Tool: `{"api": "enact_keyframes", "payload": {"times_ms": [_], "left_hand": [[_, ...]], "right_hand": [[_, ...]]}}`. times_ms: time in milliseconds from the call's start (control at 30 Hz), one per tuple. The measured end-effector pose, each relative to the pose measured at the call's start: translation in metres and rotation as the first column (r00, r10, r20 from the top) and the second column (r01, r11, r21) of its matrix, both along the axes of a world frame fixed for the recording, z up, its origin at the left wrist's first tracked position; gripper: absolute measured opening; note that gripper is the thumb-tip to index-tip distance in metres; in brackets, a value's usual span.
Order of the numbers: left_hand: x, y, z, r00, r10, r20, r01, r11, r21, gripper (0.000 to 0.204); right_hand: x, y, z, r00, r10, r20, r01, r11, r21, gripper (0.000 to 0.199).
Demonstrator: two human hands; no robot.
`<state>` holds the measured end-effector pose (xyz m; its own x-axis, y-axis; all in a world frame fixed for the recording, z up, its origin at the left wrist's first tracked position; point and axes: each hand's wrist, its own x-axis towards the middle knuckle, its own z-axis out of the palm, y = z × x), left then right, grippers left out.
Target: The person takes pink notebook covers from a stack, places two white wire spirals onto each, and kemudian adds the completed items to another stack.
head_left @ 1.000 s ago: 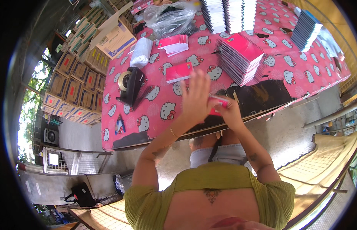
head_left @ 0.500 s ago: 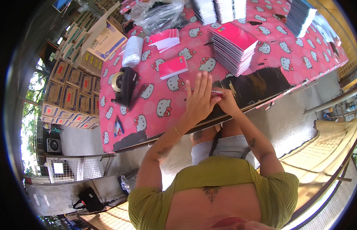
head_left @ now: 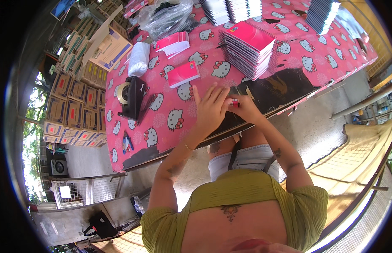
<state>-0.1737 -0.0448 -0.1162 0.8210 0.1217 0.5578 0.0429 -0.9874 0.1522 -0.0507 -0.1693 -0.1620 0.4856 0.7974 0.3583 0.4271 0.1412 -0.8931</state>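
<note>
Head view of a packing station. The left hand (head_left: 210, 110) stands with its fingers (head_left: 213, 93) spread wide and nearly straight, the palm resting against a small pink item (head_left: 235, 102) at the near edge of the surface (head_left: 162, 126); it grips nothing. The right hand (head_left: 245, 109) has its fingers curled closed around the same item, of which only a sliver shows between the two hands, above a dark sheet (head_left: 280, 86). Its exact kind cannot be told. To do this step well, the flat palm should steady the piece while the right hand works it, with both wrists kept low over the edge. A stack of pink spiral notebooks (head_left: 248, 46) stands just beyond; a single pink booklet (head_left: 183, 74) and a black tape dispenser (head_left: 132, 97) lie to the left, well apart.
</note>
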Motion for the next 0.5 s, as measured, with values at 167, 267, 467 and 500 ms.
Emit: {"api": "enact_keyframes", "payload": {"times_ms": [167, 267, 467, 500], "left_hand": [[0.007, 0.007, -0.003, 0.989, -0.102, 0.106, 0.11, 0.991, -0.071, 0.019], [0.005, 0.008, -0.006, 0.989, -0.097, 0.114, 0.107, 0.991, -0.085, 0.019], [0.007, 0.007, -0.002, 0.992, -0.103, 0.07, 0.111, 0.987, -0.119, 0.022], [0.004, 0.005, 0.001, 0.995, -0.094, 0.039, 0.098, 0.989, -0.115, 0.021]], "right_hand": [[0.032, -0.028, 0.034, 0.996, 0.05, -0.078, -0.059, 0.991, -0.119, 0.03], [0.04, -0.029, 0.055, 0.993, 0.093, -0.071, -0.106, 0.973, -0.207, 0.022], [0.052, -0.022, 0.051, 0.969, 0.18, 0.171, -0.176, 0.984, -0.04, 0.009], [0.048, -0.019, 0.05, 0.963, 0.139, 0.231, -0.139, 0.99, -0.017, 0.008]]}}
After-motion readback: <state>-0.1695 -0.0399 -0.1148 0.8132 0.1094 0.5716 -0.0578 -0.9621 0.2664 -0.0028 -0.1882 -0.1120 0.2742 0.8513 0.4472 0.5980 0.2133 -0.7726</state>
